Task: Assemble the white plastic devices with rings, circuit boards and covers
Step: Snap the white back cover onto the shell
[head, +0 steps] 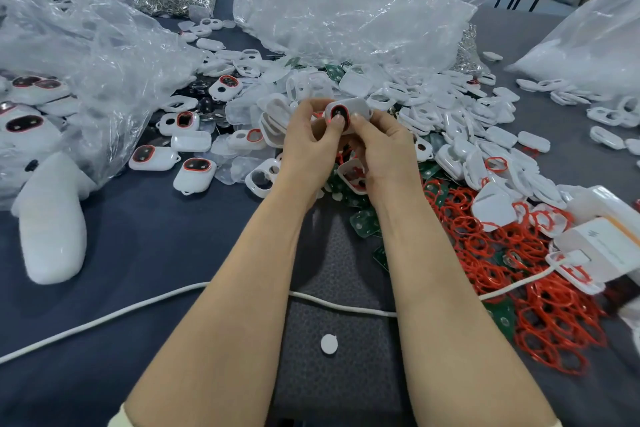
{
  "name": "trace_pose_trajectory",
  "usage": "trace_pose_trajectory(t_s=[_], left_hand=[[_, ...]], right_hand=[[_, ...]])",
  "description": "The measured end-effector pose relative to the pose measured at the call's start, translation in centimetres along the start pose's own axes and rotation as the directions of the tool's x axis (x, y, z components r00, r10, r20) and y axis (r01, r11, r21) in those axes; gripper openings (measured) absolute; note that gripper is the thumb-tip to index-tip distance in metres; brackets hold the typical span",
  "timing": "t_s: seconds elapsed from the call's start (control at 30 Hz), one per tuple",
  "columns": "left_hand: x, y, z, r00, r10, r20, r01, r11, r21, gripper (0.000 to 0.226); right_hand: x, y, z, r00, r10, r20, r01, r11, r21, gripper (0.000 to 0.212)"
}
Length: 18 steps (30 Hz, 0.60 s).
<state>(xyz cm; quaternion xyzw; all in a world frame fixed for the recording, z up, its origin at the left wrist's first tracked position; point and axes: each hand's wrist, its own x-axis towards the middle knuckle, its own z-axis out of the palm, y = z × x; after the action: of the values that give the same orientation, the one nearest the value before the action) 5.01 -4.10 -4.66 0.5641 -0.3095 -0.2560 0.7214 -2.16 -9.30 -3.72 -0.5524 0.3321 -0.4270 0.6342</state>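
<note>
While both hands meet above the far pile of shells (433, 114), the left hand (308, 146) and right hand (384, 149) curl their fingers round one white device (344, 113), thumbs pressing its near face by the red ring (338, 113). Loose red rings (540, 305) lie right.

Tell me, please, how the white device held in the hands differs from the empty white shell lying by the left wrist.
The held device has a red ring around a dark insert in its opening; the empty shell has bare, empty holes. The held device is pinched between the left hand and right hand; the empty shell lies untouched on the table. Both are rounded white plastic.
</note>
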Motion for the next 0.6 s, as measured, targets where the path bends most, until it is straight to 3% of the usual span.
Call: trace_pose_trajectory(t_s=[0.17,0.3,0.53,0.6], left_hand=[[0.2,0.2,-0.3,0.996,-0.056,0.074,0.068,0.981,-0.183,0.011],[0.1,0.8,-0.4,0.994,-0.06,0.096,0.079,0.973,-0.217,0.018],[0.2,0.7,-0.7,0.986,-0.165,-0.001,0.157,0.94,-0.304,0.005],[0.1,0.7,-0.6,0.984,-0.176,0.01,0.17,0.93,-0.325,0.01]], right_hand=[[0.3,-0.3,-0.8,1.0,-0.007,0.028,0.009,0.997,-0.074,0.017],[0.3,-0.5,-1.0,0.999,-0.051,0.003,0.051,0.996,-0.079,0.018],[0.5,-0.5,-1.6,0.994,-0.081,0.076,0.097,0.969,-0.227,0.022],[0.8,-0.4,-1.6,0.994,-0.085,0.065,0.101,0.943,-0.317,0.021]])
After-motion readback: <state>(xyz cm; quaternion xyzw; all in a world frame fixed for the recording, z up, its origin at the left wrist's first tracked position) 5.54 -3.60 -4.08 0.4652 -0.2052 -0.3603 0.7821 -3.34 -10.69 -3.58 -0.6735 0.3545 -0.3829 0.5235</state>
